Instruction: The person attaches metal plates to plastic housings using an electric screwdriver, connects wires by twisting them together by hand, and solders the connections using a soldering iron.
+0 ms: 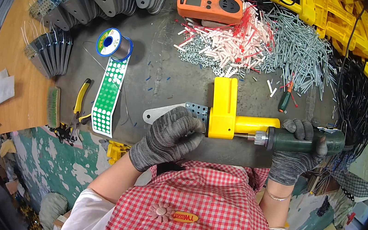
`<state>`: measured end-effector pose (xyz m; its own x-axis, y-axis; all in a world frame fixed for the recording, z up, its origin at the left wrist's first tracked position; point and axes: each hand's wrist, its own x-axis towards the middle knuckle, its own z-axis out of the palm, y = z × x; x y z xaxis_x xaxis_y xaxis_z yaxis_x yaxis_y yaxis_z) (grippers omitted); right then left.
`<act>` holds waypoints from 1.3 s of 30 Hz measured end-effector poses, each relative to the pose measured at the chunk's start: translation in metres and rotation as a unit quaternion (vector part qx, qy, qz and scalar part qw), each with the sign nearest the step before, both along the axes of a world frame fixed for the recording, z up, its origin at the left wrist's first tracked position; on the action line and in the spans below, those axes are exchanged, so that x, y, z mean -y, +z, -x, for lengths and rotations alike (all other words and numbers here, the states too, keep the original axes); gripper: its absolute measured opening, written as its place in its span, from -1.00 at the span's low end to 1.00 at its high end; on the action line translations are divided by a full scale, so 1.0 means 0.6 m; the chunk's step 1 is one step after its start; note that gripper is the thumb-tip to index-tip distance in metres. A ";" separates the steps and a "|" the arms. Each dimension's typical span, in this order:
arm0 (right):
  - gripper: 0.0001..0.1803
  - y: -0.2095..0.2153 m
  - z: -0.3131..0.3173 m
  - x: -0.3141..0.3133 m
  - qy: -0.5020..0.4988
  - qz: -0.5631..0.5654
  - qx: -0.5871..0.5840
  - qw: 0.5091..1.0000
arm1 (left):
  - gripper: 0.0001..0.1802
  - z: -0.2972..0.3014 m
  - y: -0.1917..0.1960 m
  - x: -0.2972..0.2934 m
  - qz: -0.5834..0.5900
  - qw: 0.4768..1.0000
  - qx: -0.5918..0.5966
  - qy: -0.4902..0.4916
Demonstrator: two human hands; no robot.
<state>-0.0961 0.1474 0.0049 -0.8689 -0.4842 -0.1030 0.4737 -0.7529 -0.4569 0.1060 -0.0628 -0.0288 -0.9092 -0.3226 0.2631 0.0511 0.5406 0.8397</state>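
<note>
My left hand (171,134), in a grey knit glove, is closed with curled fingers over the lower edge of a grey metal bracket (158,113); its fingertips are partly hidden. The bracket's perforated blue-grey end (196,111) meets a yellow plastic housing (224,106), whose yellow handle (257,123) points right. My right hand (297,158), gloved too, is wrapped round a dark green electric screwdriver (303,141). The tool lies level, just below the handle, and its bit (244,135) reaches the housing's right side. The bit's tip is hidden.
Piles of screws (294,50), white sleeves (229,51) and nuts (194,51) lie at the back. Around them are an orange meter (210,6), yellow housings (335,23) and black cables (357,105). Leftward sit bracket stacks (50,53), a solder spool (114,45), pliers (81,97) and a brush (53,107).
</note>
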 end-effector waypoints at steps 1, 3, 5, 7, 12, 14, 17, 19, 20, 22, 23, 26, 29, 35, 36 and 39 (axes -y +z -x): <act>-0.67 0.001 0.000 0.001 0.000 0.000 0.000 1.000 | -0.65 0.001 -0.001 0.000 -0.012 1.000 -0.006 -0.004; -0.67 0.001 0.001 0.002 0.001 -0.004 0.000 1.000 | -0.66 -0.001 -0.003 0.000 -0.024 1.000 -0.012 -0.007; -0.67 0.002 0.002 0.004 0.004 -0.005 -0.001 1.000 | -0.67 -0.005 -0.004 0.000 -0.062 0.998 0.006 0.002; -0.67 0.004 0.000 0.007 0.007 -0.007 -0.001 1.000 | -0.68 0.000 0.003 -0.002 -0.030 1.000 -0.004 0.007; -0.69 0.002 -0.001 0.009 0.014 0.000 0.000 1.000 | -0.71 0.003 0.002 -0.006 -0.009 1.000 -0.016 0.013; -0.69 0.003 0.000 0.009 0.012 0.002 0.005 1.000 | -0.70 0.004 0.002 -0.007 -0.006 1.000 -0.015 0.009; -0.69 -0.003 0.004 0.006 0.024 0.010 -0.001 1.000 | -0.67 0.011 0.003 -0.010 0.041 0.997 -0.068 -0.007; -0.68 -0.004 0.010 0.002 0.033 0.015 -0.020 0.999 | -0.65 0.010 -0.002 -0.009 0.058 0.996 -0.062 -0.025; -0.68 -0.001 0.008 0.006 0.028 0.012 -0.008 0.999 | -0.63 0.007 -0.002 -0.008 0.077 0.995 -0.051 -0.039; -0.71 0.017 -0.001 0.021 -0.007 0.003 0.030 1.000 | -0.55 0.018 0.033 -0.007 0.088 0.996 -0.024 0.005; -0.71 0.013 0.001 0.019 -0.015 0.001 0.019 1.000 | -0.47 0.024 0.052 -0.002 0.098 0.994 0.013 0.054; -0.72 0.006 0.016 -0.009 0.011 0.019 0.075 0.997 | -0.28 0.023 0.066 0.045 0.103 0.973 0.206 0.025; -0.69 0.021 0.051 -0.017 0.005 -0.057 0.129 0.990 | -0.49 0.009 0.076 0.042 0.044 0.982 0.179 0.048; -0.40 0.044 0.224 -0.056 0.012 -0.584 -0.322 0.745 | -0.57 0.035 0.083 -0.010 0.174 0.970 0.166 0.037; -0.42 0.036 0.255 -0.046 -0.060 -0.679 -0.416 0.602 | -0.55 0.038 0.082 -0.010 0.177 0.969 0.173 0.028; -0.50 -0.006 0.352 -0.054 -0.115 -0.770 -0.474 0.411 | -0.54 0.058 0.081 -0.012 0.238 0.960 0.147 0.024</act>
<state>-0.3076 0.1796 0.0013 -0.8762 -0.3734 0.3047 -0.4705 0.7999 -0.3725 0.0710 -0.0554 0.0200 -0.9538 -0.2727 0.1259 -0.1844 0.8626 0.4710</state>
